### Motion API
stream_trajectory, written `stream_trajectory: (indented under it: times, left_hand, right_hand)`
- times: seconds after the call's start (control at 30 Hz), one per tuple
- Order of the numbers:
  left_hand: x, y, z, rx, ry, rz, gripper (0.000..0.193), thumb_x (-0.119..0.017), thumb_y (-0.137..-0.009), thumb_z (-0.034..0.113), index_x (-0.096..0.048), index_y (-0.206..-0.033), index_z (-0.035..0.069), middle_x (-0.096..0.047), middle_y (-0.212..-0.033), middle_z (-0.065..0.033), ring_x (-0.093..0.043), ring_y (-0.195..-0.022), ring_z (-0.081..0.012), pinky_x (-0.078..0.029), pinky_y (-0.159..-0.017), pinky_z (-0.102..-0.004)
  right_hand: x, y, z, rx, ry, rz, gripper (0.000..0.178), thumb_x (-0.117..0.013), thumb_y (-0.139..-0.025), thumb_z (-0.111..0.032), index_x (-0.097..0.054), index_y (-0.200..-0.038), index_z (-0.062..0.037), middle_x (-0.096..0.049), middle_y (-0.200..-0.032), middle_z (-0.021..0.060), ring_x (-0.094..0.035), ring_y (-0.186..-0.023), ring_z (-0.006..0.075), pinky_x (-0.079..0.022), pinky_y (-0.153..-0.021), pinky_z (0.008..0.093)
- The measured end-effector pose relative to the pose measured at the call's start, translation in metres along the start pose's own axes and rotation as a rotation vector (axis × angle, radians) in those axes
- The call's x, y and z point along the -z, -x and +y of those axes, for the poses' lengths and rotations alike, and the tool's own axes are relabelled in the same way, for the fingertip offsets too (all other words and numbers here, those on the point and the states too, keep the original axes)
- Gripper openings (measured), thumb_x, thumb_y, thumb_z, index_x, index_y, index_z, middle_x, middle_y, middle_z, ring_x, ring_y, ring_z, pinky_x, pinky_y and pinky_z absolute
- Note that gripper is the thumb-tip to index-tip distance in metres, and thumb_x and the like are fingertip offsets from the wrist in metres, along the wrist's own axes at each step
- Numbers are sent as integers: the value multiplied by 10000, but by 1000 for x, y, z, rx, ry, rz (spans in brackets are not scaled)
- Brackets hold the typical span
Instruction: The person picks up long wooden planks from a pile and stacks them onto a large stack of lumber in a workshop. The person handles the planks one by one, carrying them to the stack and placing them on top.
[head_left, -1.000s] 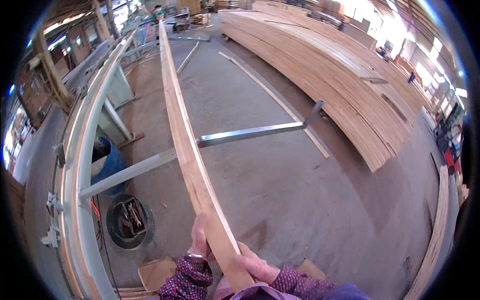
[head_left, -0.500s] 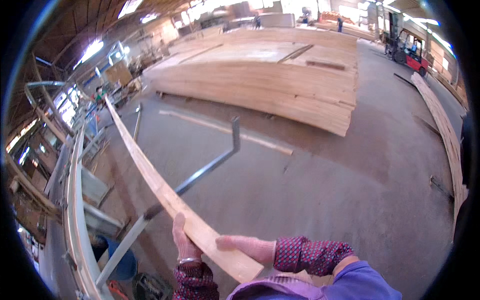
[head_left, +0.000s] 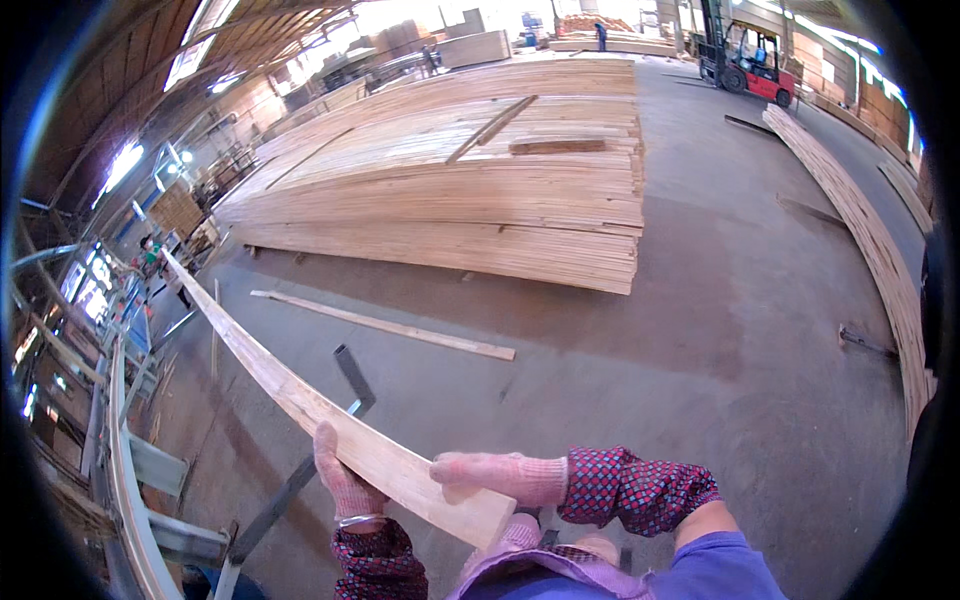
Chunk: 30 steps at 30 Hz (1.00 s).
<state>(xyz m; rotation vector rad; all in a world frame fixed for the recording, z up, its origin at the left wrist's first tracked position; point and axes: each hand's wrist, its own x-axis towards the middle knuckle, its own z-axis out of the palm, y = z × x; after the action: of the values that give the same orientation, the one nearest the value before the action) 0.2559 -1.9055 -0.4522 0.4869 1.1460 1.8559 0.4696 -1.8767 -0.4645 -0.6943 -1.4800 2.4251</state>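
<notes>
A long pale wooden board (head_left: 285, 383) runs from in front of my body away to the far left. My left hand (head_left: 345, 478), in a pink knit glove, grips its left edge with the thumb on top. My right hand (head_left: 500, 474), gloved the same way, holds the right edge close to the near end; the fingers beneath are hidden. A person in green (head_left: 150, 246) stands by the board's far end, too small to tell whether they hold it. Below the board, a metal support arm (head_left: 270, 510) slants up to a dark upright end (head_left: 354, 374).
A big stack of boards (head_left: 450, 230) lies ahead. One loose strip (head_left: 385, 325) is on the floor before it. A metal machine rail (head_left: 125, 480) runs along the left. To the right lies a lower pile of boards (head_left: 870, 240); a red forklift (head_left: 750, 70) stands far back.
My view has turned right, so the stack and floor strip appear further left. The board has lifted or shifted off the support arm's line, still in both hands.
</notes>
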Motion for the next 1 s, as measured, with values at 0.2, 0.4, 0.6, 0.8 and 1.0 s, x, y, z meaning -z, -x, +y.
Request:
stream_trajectory:
  times: [0.2,0.4,0.6,0.8,1.0]
  left_hand:
    - [-137,-88,-74,27,78,-130,627,-584,-864,515,-469,-1249,33,-552,-1044,-97,-566,-954,-230,-486,-842,-376]
    - [-253,-146,-140,-66,17,-49,608,-561,-877,513,-490,-1243,33,-568,-1057,-98,-575,-960,-232,-484,-859,-372]
    - [-362,-209,-199,25,39,-72,566,-549,-892,476,-484,-1242,36,-559,-1076,-113,-572,-973,-238,-490,-856,-374]
    - [-487,-259,-235,-23,-18,-111,628,-506,-903,489,-444,-1318,22,-558,-1146,-147,-562,-1033,-273,-462,-920,-396]
    - [-614,-315,-285,62,111,-210,611,-509,-898,443,-446,-1322,7,-567,-1192,-178,-568,-1093,-306,-449,-982,-420]
  right_hand:
    - [154,33,-64,146,42,24,612,-437,-972,-511,-484,-1370,-48,-528,-1331,86,-473,-1224,175,-316,-1086,326]
    - [284,53,-127,135,99,57,605,-437,-965,-520,-506,-1337,-48,-533,-1298,70,-454,-1235,163,-313,-1079,324]
    - [420,54,-165,136,-18,-5,645,-459,-950,-545,-488,-1323,-19,-526,-1309,67,-463,-1243,169,-301,-1085,304]
    - [540,77,-233,88,84,-97,676,-418,-936,-602,-506,-1296,-36,-537,-1289,99,-462,-1246,178,-302,-1085,322]
    - [672,101,-295,131,15,-23,552,-471,-971,-466,-505,-1312,-34,-558,-1261,86,-493,-1211,167,-347,-1060,314]
